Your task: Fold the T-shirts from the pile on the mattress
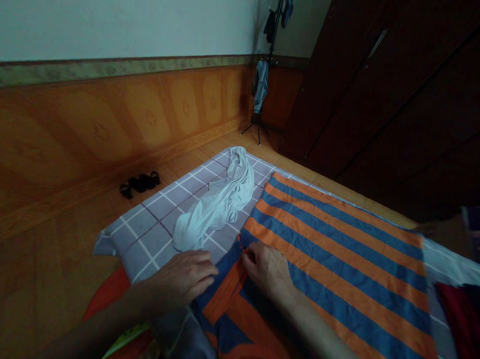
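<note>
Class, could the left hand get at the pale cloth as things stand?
Probably yes: the pale cloth lies on the checked sheet just beyond the left hand, and nothing visible blocks the way between them.

We see a grey checked sheet (139, 225). On it we have a crumpled pale cloth (217, 208), an orange-and-blue striped garment (332, 261) and dark red fabric (455, 317).

The orange-and-blue striped shirt (341, 250) looks like smooth cloth, faintly lustrous; the pale garment (218, 205) is matt, soft cloth, heavily creased. The checked sheet (148, 222) is matt cloth. Wall tiles (150, 109) gleam slightly (ceramic, apparently); the wardrobe (382, 112) seems wooden, its handle (378, 43) metallic.
</note>
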Available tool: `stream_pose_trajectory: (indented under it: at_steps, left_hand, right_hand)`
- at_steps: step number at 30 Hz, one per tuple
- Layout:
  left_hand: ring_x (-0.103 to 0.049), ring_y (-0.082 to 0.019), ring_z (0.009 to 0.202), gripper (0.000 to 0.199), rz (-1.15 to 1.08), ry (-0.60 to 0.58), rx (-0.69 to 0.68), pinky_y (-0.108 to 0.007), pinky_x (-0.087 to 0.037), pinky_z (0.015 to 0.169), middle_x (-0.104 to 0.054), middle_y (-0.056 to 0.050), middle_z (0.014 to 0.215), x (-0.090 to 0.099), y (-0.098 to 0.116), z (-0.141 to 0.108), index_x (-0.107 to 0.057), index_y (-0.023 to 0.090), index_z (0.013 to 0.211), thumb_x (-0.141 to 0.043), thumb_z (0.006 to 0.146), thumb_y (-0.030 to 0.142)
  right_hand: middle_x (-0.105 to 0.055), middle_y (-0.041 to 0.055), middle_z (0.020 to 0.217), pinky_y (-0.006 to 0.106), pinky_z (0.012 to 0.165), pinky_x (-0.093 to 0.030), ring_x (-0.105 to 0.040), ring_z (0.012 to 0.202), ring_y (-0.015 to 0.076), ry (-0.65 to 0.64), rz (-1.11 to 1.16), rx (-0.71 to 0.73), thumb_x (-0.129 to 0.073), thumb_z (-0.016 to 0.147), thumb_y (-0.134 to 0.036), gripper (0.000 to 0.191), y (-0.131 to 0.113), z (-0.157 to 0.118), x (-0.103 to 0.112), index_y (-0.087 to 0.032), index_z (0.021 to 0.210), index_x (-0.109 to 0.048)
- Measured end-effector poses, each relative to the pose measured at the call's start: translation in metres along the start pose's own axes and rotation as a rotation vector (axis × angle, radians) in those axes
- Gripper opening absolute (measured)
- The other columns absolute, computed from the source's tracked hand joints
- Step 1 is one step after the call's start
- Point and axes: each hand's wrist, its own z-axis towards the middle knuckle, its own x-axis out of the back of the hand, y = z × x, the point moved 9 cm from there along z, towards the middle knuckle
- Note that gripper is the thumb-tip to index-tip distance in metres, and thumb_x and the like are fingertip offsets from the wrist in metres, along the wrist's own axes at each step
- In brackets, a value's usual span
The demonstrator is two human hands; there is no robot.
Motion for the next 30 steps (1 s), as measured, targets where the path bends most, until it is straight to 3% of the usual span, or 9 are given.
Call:
stream_pose_trajectory:
  at_steps: [3, 6, 10, 13, 16, 19, 23, 26, 30]
  left_hand:
    - [-0.055, -0.017, 0.099, 0.025, -0.077, 0.094, -0.058, -0.029, -0.042, 0.089, -0.06, -0.004, 0.104, 0.015, 0.0, 0.03, -0.058, 0.021, 0.108, -0.039, 0.093, 0.015]
    - [-0.054, -0.016, 0.106, 0.033, -0.198, 0.077, -0.17, -0.028, -0.04, 0.094, -0.06, -0.003, 0.111, 0.01, 0.003, 0.062, -0.055, 0.021, 0.114, -0.039, 0.088, 0.007]
    - [-0.058, -0.016, 0.096, 0.025, -0.185, -0.024, -0.21, -0.026, -0.043, 0.087, -0.062, -0.002, 0.099, -0.003, -0.006, 0.09, -0.06, 0.021, 0.101, -0.047, 0.084, 0.009]
    - [-0.058, -0.016, 0.089, 0.017, -0.018, -0.019, -0.13, -0.027, -0.045, 0.08, -0.059, -0.002, 0.093, -0.001, -0.014, 0.097, -0.061, 0.02, 0.092, -0.046, 0.087, 0.013]
    - [-0.056, -0.018, 0.091, 0.017, 0.113, 0.094, -0.054, -0.03, -0.046, 0.082, -0.057, -0.004, 0.095, 0.008, -0.007, 0.09, -0.058, 0.019, 0.095, -0.042, 0.091, 0.017]
    - [-0.051, -0.021, 0.107, 0.023, 0.137, 0.169, -0.111, -0.036, -0.043, 0.094, -0.054, -0.007, 0.113, -0.001, 0.016, 0.068, -0.053, 0.018, 0.112, -0.046, 0.092, 0.022]
    - [-0.036, -0.031, 0.128, 0.067, 0.153, 0.186, -0.181, -0.046, -0.035, 0.103, -0.037, -0.017, 0.139, -0.026, 0.029, 0.031, -0.028, 0.016, 0.141, -0.055, 0.086, 0.046]
    - [-0.042, -0.032, 0.12, 0.085, 0.131, 0.097, -0.198, -0.045, -0.037, 0.099, -0.043, -0.017, 0.134, -0.037, 0.028, 0.011, -0.034, 0.015, 0.138, -0.055, 0.075, 0.068]
    - [-0.052, -0.022, 0.092, 0.023, 0.148, -0.081, -0.161, -0.035, -0.041, 0.085, -0.06, -0.005, 0.097, -0.038, 0.028, 0.005, -0.059, 0.018, 0.093, -0.052, 0.09, 0.04]
  right_hand:
    - [-0.068, 0.0044, 0.077, 0.026, 0.056, -0.03, -0.064, 0.071, 0.0175, 0.005, 0.021, 0.023, -0.047, 0.087, -0.023, 0.02, -0.001, -0.002, -0.003, -0.019, 0.077, -0.064]
    - [-0.067, 0.004, 0.08, 0.024, 0.059, -0.033, -0.063, 0.073, 0.0165, 0.034, 0.076, 0.083, -0.047, 0.088, -0.023, 0.019, -0.004, -0.008, -0.002, -0.019, 0.081, -0.064]
    - [-0.067, 0.0027, 0.083, 0.022, 0.063, -0.034, -0.062, 0.076, 0.0144, 0.085, 0.13, 0.144, -0.045, 0.09, -0.022, 0.02, -0.003, -0.015, -0.001, -0.019, 0.086, -0.064]
    - [-0.067, 0.0021, 0.079, 0.023, 0.059, -0.033, -0.063, 0.073, 0.0145, 0.102, 0.076, 0.04, -0.044, 0.091, -0.024, 0.022, 0.01, -0.014, -0.005, -0.019, 0.081, -0.062]
    - [-0.066, 0.003, 0.078, 0.024, 0.056, -0.031, -0.062, 0.069, 0.0152, 0.109, 0.007, -0.037, -0.044, 0.09, -0.024, 0.022, 0.016, -0.013, -0.007, -0.019, 0.077, -0.061]
    - [-0.065, 0.0041, 0.083, 0.024, 0.057, -0.033, -0.061, 0.072, 0.0155, 0.163, -0.027, 0.003, -0.043, 0.09, -0.021, 0.019, 0.01, -0.016, 0.0, -0.018, 0.084, -0.06]
    - [-0.062, 0.0052, 0.09, 0.024, 0.064, -0.037, -0.059, 0.081, 0.0174, 0.181, -0.052, 0.099, -0.047, 0.088, -0.02, 0.014, -0.002, -0.021, 0.007, -0.019, 0.092, -0.06]
    - [-0.064, 0.0057, 0.089, 0.024, 0.061, -0.037, -0.061, 0.079, 0.0173, 0.097, -0.073, 0.063, -0.047, 0.088, -0.023, 0.016, 0.002, -0.015, 0.0, -0.018, 0.084, -0.061]
    - [-0.067, 0.0037, 0.078, 0.024, 0.057, -0.036, -0.063, 0.072, 0.0174, 0.034, -0.061, 0.023, -0.049, 0.088, -0.027, 0.018, 0.007, 0.002, -0.003, -0.019, 0.078, -0.063]
